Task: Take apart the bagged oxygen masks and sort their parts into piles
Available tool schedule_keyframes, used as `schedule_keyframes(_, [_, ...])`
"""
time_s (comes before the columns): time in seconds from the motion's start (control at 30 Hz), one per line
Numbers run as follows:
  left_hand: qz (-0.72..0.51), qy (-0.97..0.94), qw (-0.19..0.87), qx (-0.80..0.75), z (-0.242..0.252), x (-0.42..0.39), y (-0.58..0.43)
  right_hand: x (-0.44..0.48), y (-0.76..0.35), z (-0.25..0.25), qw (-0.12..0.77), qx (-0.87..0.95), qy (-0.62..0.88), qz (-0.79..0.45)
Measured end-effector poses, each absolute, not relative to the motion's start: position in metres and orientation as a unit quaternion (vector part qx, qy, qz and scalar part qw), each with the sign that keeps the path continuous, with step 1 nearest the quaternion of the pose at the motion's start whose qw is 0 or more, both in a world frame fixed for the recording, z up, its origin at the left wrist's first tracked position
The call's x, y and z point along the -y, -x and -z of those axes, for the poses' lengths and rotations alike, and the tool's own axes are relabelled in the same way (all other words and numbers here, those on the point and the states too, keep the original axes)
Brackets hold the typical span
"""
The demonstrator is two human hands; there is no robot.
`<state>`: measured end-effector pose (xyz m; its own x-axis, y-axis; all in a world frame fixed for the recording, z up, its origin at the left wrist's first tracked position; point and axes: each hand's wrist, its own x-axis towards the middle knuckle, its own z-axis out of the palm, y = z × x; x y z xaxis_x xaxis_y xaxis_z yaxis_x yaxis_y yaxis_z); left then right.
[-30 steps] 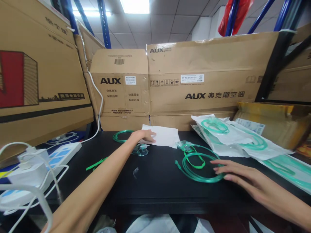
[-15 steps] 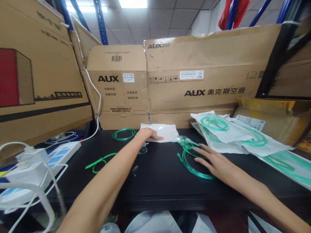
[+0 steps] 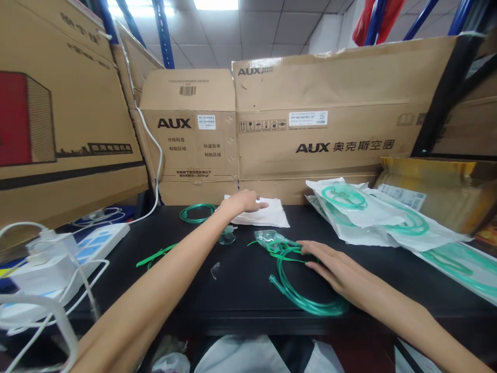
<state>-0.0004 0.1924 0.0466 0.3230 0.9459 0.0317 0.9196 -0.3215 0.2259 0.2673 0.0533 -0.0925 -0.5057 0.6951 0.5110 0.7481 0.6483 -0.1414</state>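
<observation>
My left hand (image 3: 245,201) reaches over a flat white pouch (image 3: 274,213) at the back of the black table, its fingers stretched out. A clear oxygen mask (image 3: 267,238) with green tubing (image 3: 298,298) and a green strap lies in front of the pouch. My right hand (image 3: 324,259) rests against the tubing beside the mask, fingers extended and the thumb apart from them; the tubing's far side passes under the hand. Left of the pouch are a coil of green tubing (image 3: 194,213) and a clear connector piece (image 3: 227,235). A green strap (image 3: 155,255) is partly hidden by my left forearm.
Several white-and-clear packs (image 3: 353,212) of green tubing are piled at the right, by a taped brown parcel (image 3: 438,181). Cardboard panels (image 3: 194,150) wall the back. A white power strip (image 3: 103,243) with cables lies left. A small clear piece (image 3: 215,270) sits mid-table.
The oxygen mask has shifted left and toward me, and its tubing has slid nearer the front edge. My right hand has moved slightly left. My left hand has lifted slightly over the pouch.
</observation>
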Motion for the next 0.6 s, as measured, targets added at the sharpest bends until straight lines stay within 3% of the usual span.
schedule_keyframes(0.27, [-0.103,-0.859,0.116,-0.488,-0.017,-0.105,0.019,-0.051,-0.245,0.067,0.273,0.882,0.378,0.07])
schedule_keyframes(0.43, [-0.138,-0.865,0.124,-0.466,0.012,-0.082,0.025,-0.054,-0.23,0.063,0.235,0.88,0.387,0.143])
schedule_keyframes(0.6, [-0.185,-0.866,0.132,-0.445,0.025,-0.07,0.012,-0.058,-0.206,0.066,0.245,0.885,0.374,0.131])
